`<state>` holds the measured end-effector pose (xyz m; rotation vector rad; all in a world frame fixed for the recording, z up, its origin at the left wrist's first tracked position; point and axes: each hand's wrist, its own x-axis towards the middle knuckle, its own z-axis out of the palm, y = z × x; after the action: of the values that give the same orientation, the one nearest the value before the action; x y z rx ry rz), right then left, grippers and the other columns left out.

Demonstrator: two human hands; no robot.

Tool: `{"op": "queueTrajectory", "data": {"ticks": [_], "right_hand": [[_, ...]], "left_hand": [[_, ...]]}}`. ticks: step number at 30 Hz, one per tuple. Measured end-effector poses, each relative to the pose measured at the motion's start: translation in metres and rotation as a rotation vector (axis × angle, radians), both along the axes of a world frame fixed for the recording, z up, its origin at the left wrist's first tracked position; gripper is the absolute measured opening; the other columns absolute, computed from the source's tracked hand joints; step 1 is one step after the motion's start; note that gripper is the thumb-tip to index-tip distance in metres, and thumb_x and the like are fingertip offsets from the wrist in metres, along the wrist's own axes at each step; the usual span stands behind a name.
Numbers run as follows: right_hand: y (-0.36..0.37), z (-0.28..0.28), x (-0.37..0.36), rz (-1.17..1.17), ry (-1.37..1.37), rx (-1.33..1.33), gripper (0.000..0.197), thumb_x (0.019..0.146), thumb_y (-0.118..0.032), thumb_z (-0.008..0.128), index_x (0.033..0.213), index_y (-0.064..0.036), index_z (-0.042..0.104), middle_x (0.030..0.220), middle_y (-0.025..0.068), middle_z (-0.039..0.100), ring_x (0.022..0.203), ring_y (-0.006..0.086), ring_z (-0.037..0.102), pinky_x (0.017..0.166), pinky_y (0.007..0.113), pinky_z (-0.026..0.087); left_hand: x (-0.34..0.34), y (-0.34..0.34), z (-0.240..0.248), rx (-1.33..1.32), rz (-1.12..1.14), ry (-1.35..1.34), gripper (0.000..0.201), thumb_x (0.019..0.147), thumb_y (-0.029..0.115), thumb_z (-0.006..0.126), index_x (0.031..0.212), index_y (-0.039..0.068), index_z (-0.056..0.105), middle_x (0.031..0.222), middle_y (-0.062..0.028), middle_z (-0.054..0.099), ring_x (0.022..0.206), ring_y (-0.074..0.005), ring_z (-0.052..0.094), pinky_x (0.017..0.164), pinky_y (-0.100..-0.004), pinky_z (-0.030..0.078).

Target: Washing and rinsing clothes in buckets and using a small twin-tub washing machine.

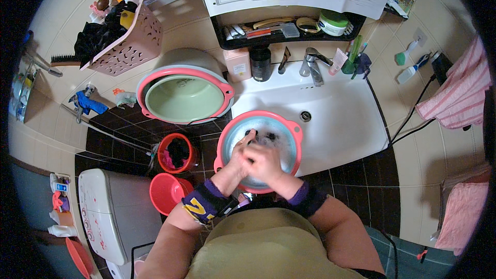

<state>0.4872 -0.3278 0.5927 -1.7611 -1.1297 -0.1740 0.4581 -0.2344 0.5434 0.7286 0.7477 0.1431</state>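
The left hand (237,161) and right hand (264,162) meet over the pink-rimmed basin (296,132), which sits at the near left edge of the white sink (341,119). The right hand's fingers are bent inward against the left hand and blurred; whether they grip anything cannot be told. The left hand's fingers are partly hidden, one stretched forward, and their hold is likewise unclear. Dark material (270,136) shows among the suds just beyond the hands.

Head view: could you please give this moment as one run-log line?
left hand: together with right hand | both: over pink-rimmed washbasin | washbasin: suds, dark item | grip: unclear, blurred
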Motion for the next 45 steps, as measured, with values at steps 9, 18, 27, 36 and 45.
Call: {"op": "queueTrajectory", "data": {"ticks": [9,18,27,36,45], "right_hand": [[0.004,-0.025,0.019,-0.101,-0.027,-0.012,0.023,0.081,-0.022,0.059,0.066,-0.0051,0.056,0.063,0.0146,0.056,0.055,0.033,0.055,0.05,0.042,0.042],[0.005,-0.01,0.024,-0.201,0.137,-0.133,0.027,0.084,-0.021,0.058,0.061,-0.0069,0.054,0.062,0.0147,0.057,0.057,0.0321,0.058,0.049,0.042,0.044],[0.007,-0.009,0.026,-0.336,0.132,-0.272,0.017,0.08,-0.018,0.059,0.066,-0.0088,0.058,0.062,0.0125,0.058,0.057,0.032,0.059,0.052,0.043,0.046],[0.009,-0.013,0.009,-0.375,0.072,-0.229,0.014,0.081,-0.021,0.059,0.077,-0.0076,0.062,0.066,0.012,0.059,0.061,0.0309,0.059,0.053,0.04,0.045],[0.01,-0.023,0.009,-0.42,0.139,-0.284,0.028,0.087,-0.031,0.051,0.076,-0.0068,0.061,0.07,0.0182,0.058,0.062,0.0351,0.058,0.057,0.043,0.044]], "left_hand": [[-0.006,-0.006,0.012,-0.023,-0.06,-0.102,0.021,0.093,0.032,0.042,0.088,0.014,0.051,0.074,-0.0006,0.056,0.058,-0.0125,0.05,0.045,-0.0257,0.036],[-0.007,0.01,0.008,-0.015,-0.285,0.018,0.022,0.094,0.029,0.038,0.093,0.012,0.052,0.076,-0.0027,0.055,0.066,-0.0146,0.054,0.053,-0.0291,0.045],[-0.012,0.02,0.007,-0.073,-0.462,0.043,0.02,0.095,0.025,0.04,0.1,0.011,0.055,0.081,-0.0046,0.057,0.064,-0.0183,0.056,0.052,-0.0319,0.049],[-0.018,0.022,0.016,-0.057,-0.505,0.112,0.018,0.094,0.027,0.039,0.095,0.014,0.052,0.078,-0.0002,0.055,0.069,-0.0165,0.055,0.058,-0.0314,0.046],[-0.028,0.035,0.022,-0.162,-0.486,-0.009,0.025,0.089,0.04,0.052,0.092,0.015,0.053,0.072,-0.0013,0.053,0.055,-0.0122,0.047,0.038,-0.0219,0.031]]}}
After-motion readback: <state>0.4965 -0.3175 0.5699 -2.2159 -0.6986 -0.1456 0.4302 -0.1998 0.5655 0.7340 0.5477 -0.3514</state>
